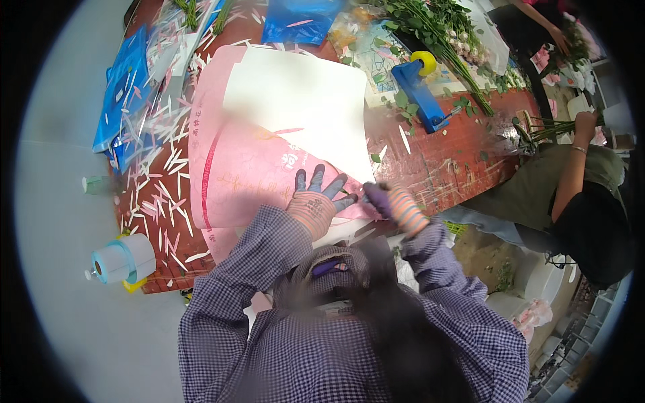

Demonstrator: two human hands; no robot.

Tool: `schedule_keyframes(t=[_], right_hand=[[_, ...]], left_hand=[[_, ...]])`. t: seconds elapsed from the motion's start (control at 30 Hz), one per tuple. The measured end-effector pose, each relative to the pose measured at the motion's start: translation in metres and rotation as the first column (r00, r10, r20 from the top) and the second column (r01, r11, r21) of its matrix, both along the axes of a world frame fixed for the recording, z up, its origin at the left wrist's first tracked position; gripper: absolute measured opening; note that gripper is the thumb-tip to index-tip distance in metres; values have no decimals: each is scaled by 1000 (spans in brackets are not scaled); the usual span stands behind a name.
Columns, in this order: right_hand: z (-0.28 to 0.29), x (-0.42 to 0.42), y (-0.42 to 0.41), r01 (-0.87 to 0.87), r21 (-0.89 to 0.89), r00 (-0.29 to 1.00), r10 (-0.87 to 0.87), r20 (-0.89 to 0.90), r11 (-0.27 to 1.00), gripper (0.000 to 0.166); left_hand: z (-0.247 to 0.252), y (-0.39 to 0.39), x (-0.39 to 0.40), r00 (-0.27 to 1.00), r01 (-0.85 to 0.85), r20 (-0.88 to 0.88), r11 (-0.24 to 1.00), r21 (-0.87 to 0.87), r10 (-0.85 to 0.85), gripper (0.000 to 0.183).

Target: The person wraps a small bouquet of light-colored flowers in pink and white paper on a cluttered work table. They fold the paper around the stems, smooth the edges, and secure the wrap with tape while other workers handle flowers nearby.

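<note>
Pink printed wrapping paper point(252, 171) lies folded over white paper point(302, 90) on the red table. My left hand point(319, 201), in a striped glove with grey fingers, rests on the pink paper with its fingers spread. Close to its right, at the pointed lower corner of the wrapping, is my right hand point(395, 204) in a striped glove with a purple palm. Its fingers are curled and blurred by motion; whether they hold anything cannot be made out. A bit of green shows between the hands. A long pink slip point(288, 131) lies on the wrapping.
A blue tape dispenser point(421, 93) with yellow tape stands right of the wrapping, below bundled rose stems point(453, 60). White and pink slips point(169, 201) litter the table's left side, near a label roll point(123, 259) and blue plastic packs point(123, 95). Other people are at the right.
</note>
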State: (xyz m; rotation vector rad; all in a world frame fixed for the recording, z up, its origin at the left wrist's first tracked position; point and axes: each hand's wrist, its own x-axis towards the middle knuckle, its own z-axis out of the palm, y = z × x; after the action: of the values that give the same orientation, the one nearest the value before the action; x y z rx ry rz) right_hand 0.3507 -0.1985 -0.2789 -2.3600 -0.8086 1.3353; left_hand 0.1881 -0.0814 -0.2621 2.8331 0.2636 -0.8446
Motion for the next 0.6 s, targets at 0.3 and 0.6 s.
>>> schedule_keyframes(t=[0.3,0.6], right_hand=[[-15,10,-6,-346,-418,910,409,69,840,79],[-3,0,7,-146,-142,895,192,403,979,59]], left_hand=[[-6,-2,-6,999,-4,37,1000,-27,5,61],[-9,-2,-5,1000,23,19,1000,12,-23,61]])
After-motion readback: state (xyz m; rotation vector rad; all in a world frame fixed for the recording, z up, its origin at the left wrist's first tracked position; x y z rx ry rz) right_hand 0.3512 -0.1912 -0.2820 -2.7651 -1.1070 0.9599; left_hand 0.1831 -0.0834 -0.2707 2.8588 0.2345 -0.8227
